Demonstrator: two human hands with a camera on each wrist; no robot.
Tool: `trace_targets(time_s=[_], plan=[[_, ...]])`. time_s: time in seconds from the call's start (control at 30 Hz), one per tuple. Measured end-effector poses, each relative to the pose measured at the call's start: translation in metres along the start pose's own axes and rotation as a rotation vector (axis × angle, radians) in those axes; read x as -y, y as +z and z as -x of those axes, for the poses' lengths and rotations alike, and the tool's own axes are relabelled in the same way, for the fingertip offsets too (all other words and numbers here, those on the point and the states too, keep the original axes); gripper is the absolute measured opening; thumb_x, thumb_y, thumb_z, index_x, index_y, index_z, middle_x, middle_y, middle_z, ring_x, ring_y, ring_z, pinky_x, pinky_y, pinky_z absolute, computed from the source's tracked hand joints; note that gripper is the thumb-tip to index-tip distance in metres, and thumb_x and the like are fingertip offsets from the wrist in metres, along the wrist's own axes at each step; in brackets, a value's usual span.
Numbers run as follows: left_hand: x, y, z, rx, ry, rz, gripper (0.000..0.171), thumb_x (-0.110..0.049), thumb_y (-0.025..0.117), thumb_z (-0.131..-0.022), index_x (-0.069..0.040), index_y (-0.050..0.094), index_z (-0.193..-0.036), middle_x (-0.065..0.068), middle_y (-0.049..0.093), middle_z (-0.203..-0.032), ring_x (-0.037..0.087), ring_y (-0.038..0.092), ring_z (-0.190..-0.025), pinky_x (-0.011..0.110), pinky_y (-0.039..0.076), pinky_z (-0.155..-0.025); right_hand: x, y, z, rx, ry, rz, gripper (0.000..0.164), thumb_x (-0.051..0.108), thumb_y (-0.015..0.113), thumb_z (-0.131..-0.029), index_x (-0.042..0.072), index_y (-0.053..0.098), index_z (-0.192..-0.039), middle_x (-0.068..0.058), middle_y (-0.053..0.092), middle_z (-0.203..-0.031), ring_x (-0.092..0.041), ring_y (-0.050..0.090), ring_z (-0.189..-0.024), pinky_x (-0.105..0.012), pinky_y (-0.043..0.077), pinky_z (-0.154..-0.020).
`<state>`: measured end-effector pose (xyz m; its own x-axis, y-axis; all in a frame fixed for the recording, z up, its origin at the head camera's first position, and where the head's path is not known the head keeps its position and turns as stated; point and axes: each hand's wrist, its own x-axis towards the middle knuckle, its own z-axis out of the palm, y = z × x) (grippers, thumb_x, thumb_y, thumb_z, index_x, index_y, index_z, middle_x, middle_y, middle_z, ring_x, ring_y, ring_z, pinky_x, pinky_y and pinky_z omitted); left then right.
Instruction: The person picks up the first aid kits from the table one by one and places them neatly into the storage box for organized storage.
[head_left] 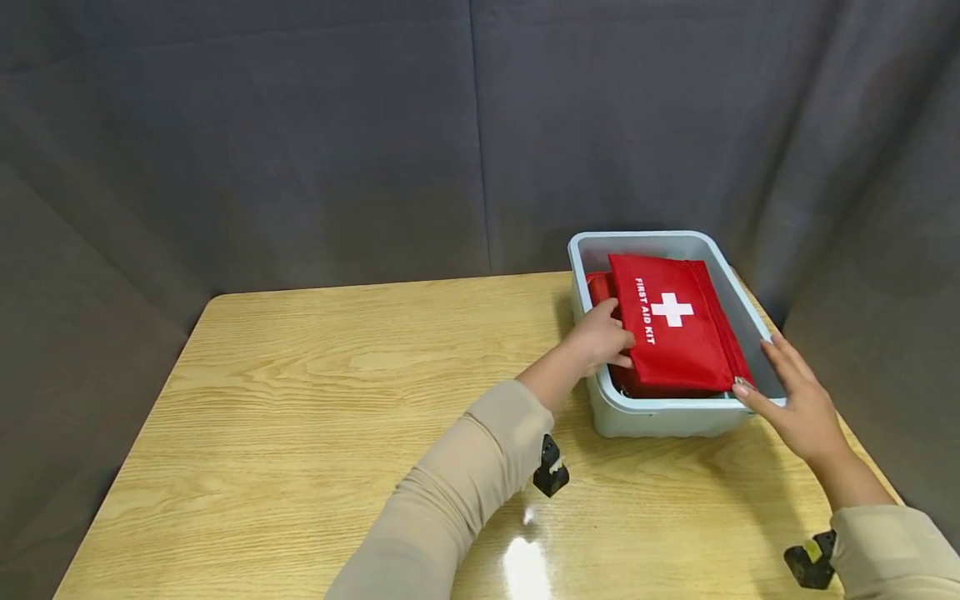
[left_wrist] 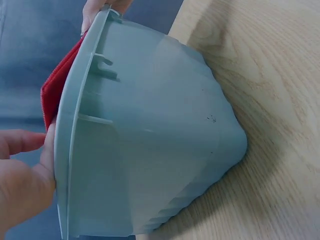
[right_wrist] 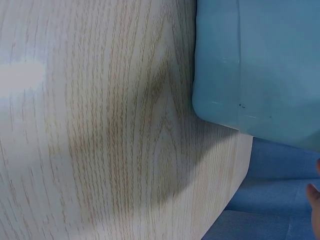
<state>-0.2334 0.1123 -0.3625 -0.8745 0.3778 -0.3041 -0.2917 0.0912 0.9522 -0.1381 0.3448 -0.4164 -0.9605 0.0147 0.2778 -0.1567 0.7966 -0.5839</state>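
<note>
A red first aid kit pouch [head_left: 667, 325] with a white cross and white lettering lies in a grey-blue plastic bin [head_left: 675, 422], slightly tilted. Another red item [head_left: 600, 287] shows beneath its left edge, mostly hidden. My left hand [head_left: 596, 337] reaches over the bin's left rim, fingers spread at the pouch's left edge. In the left wrist view, its fingers [left_wrist: 47, 150] are at the rim beside the pouch [left_wrist: 57, 85]. My right hand [head_left: 802, 408] is at the front right corner, thumb by the pouch's zipper pull, other fingers extended along the right rim.
The bin stands on a wood-grain table [head_left: 337, 417] near its back right edge. Dark grey curtains [head_left: 337, 150] hang behind and at both sides. A black device [head_left: 551, 467] sits at the left wrist, another [head_left: 812, 560] at the right.
</note>
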Motion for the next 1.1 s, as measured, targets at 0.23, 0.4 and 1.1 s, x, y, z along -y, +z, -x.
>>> trace_targets(time_s=[0.23,0.4,1.1], plan=[[-0.005,-0.007,0.004,-0.067,0.052,-0.088,0.048,0.0,0.055,-0.08,0.0,0.038,-0.125,0.008,0.05,-0.099,0.02,0.055,-0.079,0.03,0.051,-0.06,-0.001,-0.001,-0.002,0.004,-0.006,0.003,0.067,0.024,0.055,-0.081,-0.002,0.023,-0.134,-0.019,0.014,-0.139,-0.039,0.014,-0.124,-0.064,0.016,-0.087],[-0.009,-0.015,0.006,-0.095,0.105,-0.102,0.044,-0.002,0.057,-0.079,0.001,0.043,-0.121,0.01,0.052,-0.101,0.017,0.053,-0.082,0.028,0.049,-0.066,-0.003,-0.002,-0.001,-0.004,-0.008,-0.02,0.067,0.022,0.057,-0.081,-0.002,0.023,-0.134,-0.019,0.014,-0.139,-0.038,0.013,-0.125,-0.063,0.014,-0.09],[0.002,-0.1,0.003,-0.08,0.2,-0.417,0.049,-0.022,0.053,-0.085,-0.007,0.038,-0.129,0.009,0.042,-0.127,0.021,0.038,-0.116,0.033,0.035,-0.091,0.026,-0.016,-0.027,0.03,0.016,0.078,0.066,0.028,0.051,-0.083,-0.007,0.022,-0.131,-0.035,0.023,-0.127,-0.048,0.013,-0.119,-0.062,0.007,-0.091]])
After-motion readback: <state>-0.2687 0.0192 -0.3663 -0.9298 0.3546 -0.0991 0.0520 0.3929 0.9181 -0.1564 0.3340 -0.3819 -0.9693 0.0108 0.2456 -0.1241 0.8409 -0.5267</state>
